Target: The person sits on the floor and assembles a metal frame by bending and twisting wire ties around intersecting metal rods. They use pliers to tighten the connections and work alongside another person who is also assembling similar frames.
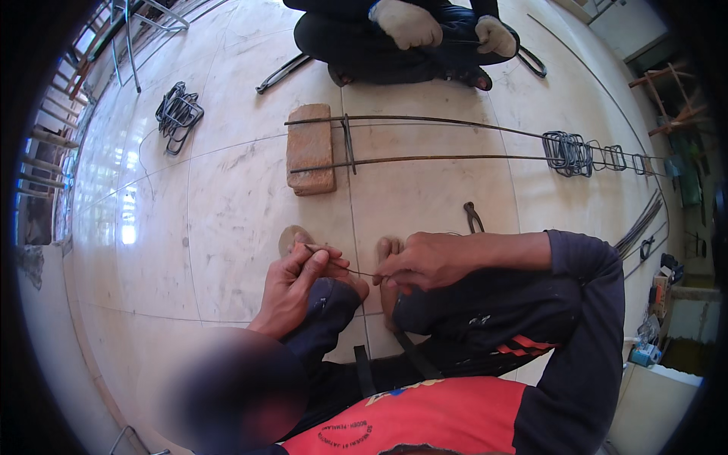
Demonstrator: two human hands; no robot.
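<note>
Between my two hands runs a thin dark wire (359, 272). My left hand (292, 282) pinches one end, thumb against fingers. My right hand (426, 260) has its fingers closed on the other end. Both hands are low over my feet, above the tiled floor. A pair of pincers (473, 218) lies just beyond my right hand. Farther off, two long steel rods (447, 158) rest with their left ends on a reddish brick (309, 184). One bent wire stirrup (348, 142) sits across the rods beside the brick.
Bunched stirrups (567, 154) hang around the rods at the right. Another heap of stirrups (180, 117) lies at the far left. Opposite me sits a person wearing pale gloves (409, 24). Loose wires (639, 222) lie at the right near boxes and tools. A metal-legged stand (133, 45) is at the upper left.
</note>
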